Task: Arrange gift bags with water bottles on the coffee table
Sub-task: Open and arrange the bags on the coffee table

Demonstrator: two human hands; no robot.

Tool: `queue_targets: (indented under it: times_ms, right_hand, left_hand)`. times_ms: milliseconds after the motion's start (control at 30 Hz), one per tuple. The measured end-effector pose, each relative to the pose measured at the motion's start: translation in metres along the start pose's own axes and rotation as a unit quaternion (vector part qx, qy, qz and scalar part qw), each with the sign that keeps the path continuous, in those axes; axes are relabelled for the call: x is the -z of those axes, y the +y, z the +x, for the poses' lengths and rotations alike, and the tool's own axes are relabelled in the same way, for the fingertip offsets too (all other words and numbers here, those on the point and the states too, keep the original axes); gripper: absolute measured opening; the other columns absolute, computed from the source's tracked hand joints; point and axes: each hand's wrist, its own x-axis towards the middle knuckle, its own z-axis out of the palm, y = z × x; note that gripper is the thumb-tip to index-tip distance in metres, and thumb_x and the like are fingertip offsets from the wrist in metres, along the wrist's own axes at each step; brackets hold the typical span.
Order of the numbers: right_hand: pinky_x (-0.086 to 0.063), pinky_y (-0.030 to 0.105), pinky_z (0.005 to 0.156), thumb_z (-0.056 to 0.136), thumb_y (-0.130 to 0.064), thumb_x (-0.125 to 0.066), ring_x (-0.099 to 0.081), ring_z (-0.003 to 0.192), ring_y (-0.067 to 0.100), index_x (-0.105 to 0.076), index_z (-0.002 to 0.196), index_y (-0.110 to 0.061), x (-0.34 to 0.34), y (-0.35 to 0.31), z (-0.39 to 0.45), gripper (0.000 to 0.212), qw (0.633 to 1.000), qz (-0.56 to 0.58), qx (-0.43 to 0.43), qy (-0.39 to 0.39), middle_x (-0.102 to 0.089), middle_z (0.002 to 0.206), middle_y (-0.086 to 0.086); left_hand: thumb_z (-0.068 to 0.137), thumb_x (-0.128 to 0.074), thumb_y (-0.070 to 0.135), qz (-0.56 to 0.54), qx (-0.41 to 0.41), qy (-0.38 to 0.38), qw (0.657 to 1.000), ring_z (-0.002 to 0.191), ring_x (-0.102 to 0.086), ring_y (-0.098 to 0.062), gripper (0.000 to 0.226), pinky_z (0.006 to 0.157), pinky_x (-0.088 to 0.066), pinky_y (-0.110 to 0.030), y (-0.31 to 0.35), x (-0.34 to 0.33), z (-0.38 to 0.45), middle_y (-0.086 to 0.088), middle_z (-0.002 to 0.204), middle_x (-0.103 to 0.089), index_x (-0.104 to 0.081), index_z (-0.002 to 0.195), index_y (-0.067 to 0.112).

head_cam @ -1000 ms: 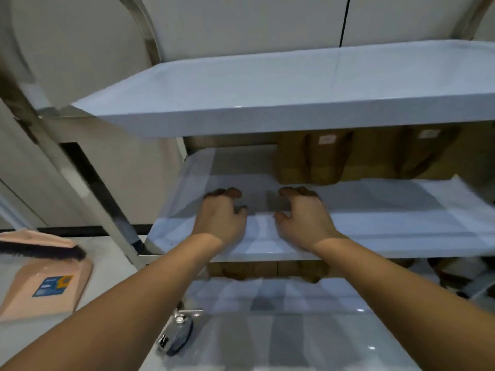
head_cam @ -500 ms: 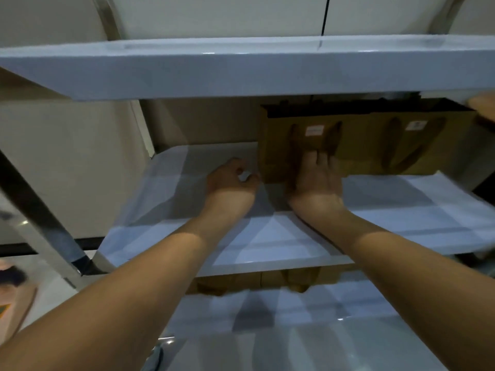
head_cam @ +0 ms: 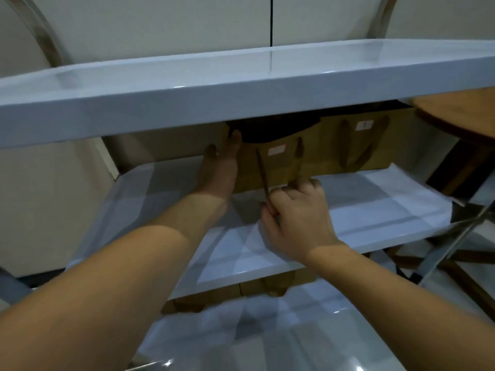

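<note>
At the centre of the frame a brown paper gift bag (head_cam: 278, 167) stands upright on the middle shelf (head_cam: 375, 210) of a white rack, its broad labelled face turned toward the camera and its long axis running left to right. The left hand (head_cam: 221, 170) lies flat against its left side, fingers straight. The right hand (head_cam: 297, 218) pinches one handle strap (head_cam: 262, 172) — pulled forward. A second bag (head_cam: 356, 145) stands just beside it, to the right.
</note>
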Motion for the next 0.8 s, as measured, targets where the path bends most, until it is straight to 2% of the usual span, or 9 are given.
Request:
queue_targets:
  times_ms: [67,200,300,400,467,567,633,700,800]
  right_hand:
    - [-0.037,0.040,0.070,0.074,-0.005,-0.068,-0.053,0.069,0.031,-0.053,0.061,-0.012,0.007,0.006,-0.005,0.021,0.997,0.012,0.047,0.067,-0.056,0.062,0.006]
    - [-0.039,0.035,0.059,0.079,0.001,-0.064,-0.051,0.063,0.028,-0.049,0.055,-0.008,0.022,0.014,-0.009,0.029,0.985,0.076,0.086,0.126,-0.051,0.061,0.009]
    - [-0.038,0.032,0.044,0.083,-0.004,-0.063,-0.042,0.051,0.017,-0.048,0.056,-0.011,0.032,0.015,-0.005,0.031,0.983,0.122,0.046,0.129,-0.044,0.055,0.002]
    - [-0.032,0.023,0.042,0.087,-0.015,-0.059,-0.037,0.051,0.010,-0.052,0.064,-0.012,0.041,0.013,0.001,0.025,0.987,0.095,-0.008,0.130,-0.038,0.059,-0.008]
    - [-0.025,0.016,0.050,0.087,-0.025,-0.056,-0.041,0.058,0.011,-0.057,0.075,-0.012,0.047,0.014,0.003,0.018,0.993,0.051,-0.047,0.093,-0.043,0.065,-0.007]
    - [-0.036,0.025,0.058,0.089,-0.031,-0.064,-0.057,0.073,0.026,-0.063,0.091,-0.011,0.050,0.013,0.007,0.020,0.998,-0.033,-0.052,-0.004,-0.060,0.082,0.006]
    - [-0.045,0.034,0.072,0.095,-0.044,-0.061,-0.060,0.100,0.028,-0.062,0.116,-0.018,0.053,0.004,0.018,0.034,0.979,-0.076,-0.104,-0.159,-0.061,0.115,0.007]
    - [-0.048,0.036,0.086,0.095,-0.061,-0.051,-0.055,0.118,0.025,-0.049,0.137,-0.028,0.053,-0.002,0.029,0.053,0.946,-0.081,-0.148,-0.276,-0.050,0.141,0.001]
    - [-0.051,0.036,0.084,0.089,-0.074,-0.049,-0.060,0.108,0.024,-0.050,0.133,-0.029,0.058,-0.010,0.041,0.064,0.915,-0.068,-0.153,-0.367,-0.062,0.125,0.000]
  left_hand:
    - [0.042,-0.069,0.088,-0.024,0.014,-0.001,1.000,0.101,-0.070,-0.027,0.101,0.092,-0.055,-0.053,-0.001,-0.005,0.009,-0.001,0.114,-0.072,-0.063,0.123,0.027]
    - [0.069,-0.064,0.037,0.002,0.028,0.021,0.999,0.097,-0.069,-0.035,0.034,0.088,-0.057,-0.057,0.021,-0.011,-0.012,-0.016,0.105,-0.071,-0.069,0.092,0.012]
    - [0.094,-0.053,0.012,0.061,0.025,0.059,0.996,0.111,-0.065,-0.038,0.026,0.092,-0.055,-0.040,0.039,-0.010,-0.035,-0.022,0.119,-0.067,-0.068,0.111,0.000]
    - [0.094,-0.060,0.007,0.105,0.004,0.083,0.991,0.116,-0.061,-0.033,0.029,0.079,-0.042,-0.027,0.034,-0.010,-0.052,-0.017,0.123,-0.065,-0.064,0.123,0.001]
    - [0.095,-0.059,0.004,0.104,-0.016,0.075,0.992,0.112,-0.061,-0.030,0.024,0.076,-0.039,-0.025,0.025,-0.011,-0.062,-0.014,0.112,-0.064,-0.062,0.118,0.005]
    - [0.097,-0.052,0.004,0.110,-0.036,0.070,0.991,0.105,-0.060,-0.026,0.014,0.079,-0.041,-0.029,0.015,-0.009,-0.072,-0.006,0.104,-0.060,-0.057,0.108,0.011]
    - [0.097,-0.053,0.007,0.119,-0.036,0.082,0.989,0.099,-0.056,-0.020,0.026,0.080,-0.042,-0.030,0.011,-0.005,-0.082,-0.003,0.107,-0.059,-0.056,0.122,0.013]
    - [0.095,-0.053,0.002,0.126,-0.030,0.087,0.988,0.096,-0.051,-0.015,0.034,0.081,-0.040,-0.025,0.006,-0.001,-0.095,0.001,0.107,-0.057,-0.054,0.126,0.016]
    - [0.090,-0.052,-0.007,0.159,0.008,0.088,0.983,0.098,-0.051,-0.016,0.039,0.084,-0.038,-0.020,0.005,0.006,-0.112,0.002,0.104,-0.053,-0.056,0.123,0.015]
